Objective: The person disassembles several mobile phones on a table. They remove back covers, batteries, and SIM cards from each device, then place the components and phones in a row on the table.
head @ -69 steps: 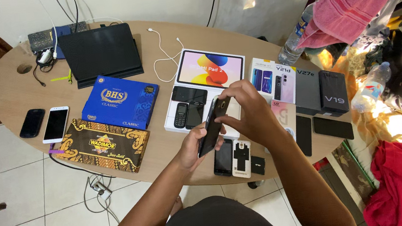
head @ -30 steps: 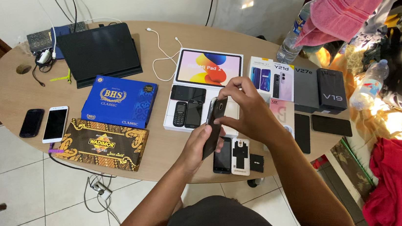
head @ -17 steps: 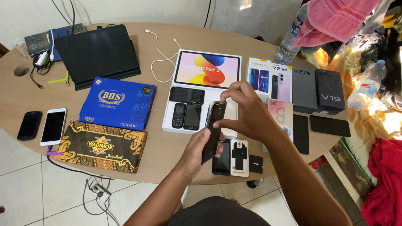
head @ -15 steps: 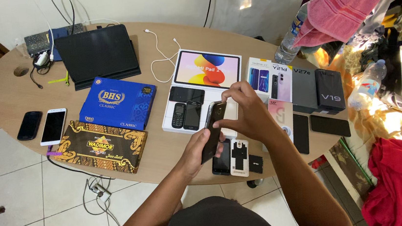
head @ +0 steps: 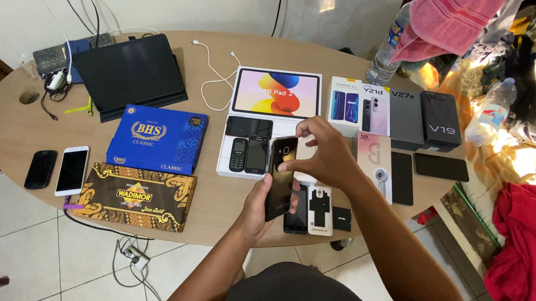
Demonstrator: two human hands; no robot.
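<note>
Nearest, above the near edge of the oval wooden surface (head: 10,123), both hands share one dark smartphone (head: 280,177), held off the surface and tilted up on end. The left hand (head: 261,203) is wrapped around its lower half from beneath, fingers closed on the edges; the right hand (head: 322,155) pinches the upper end, thumb and fingertips closed on the top corner. A slab like this is likely stiff, light and slick on its glossy faces, and the glass would not take a drop well, so the firmer hold looks to be on the long side edges rather than on the flat faces. Just beneath the hands lie another dark handset (head: 295,212) and a white phone back cover (head: 320,209). Slightly farther, two small keypad phones (head: 247,154) rest on a white box. To the left sit a brown patterned box (head: 136,196), a blue box (head: 157,139) and two more phones (head: 57,169). Farthest are a tablet box (head: 277,92) and a black tablet case (head: 128,73).
</note>
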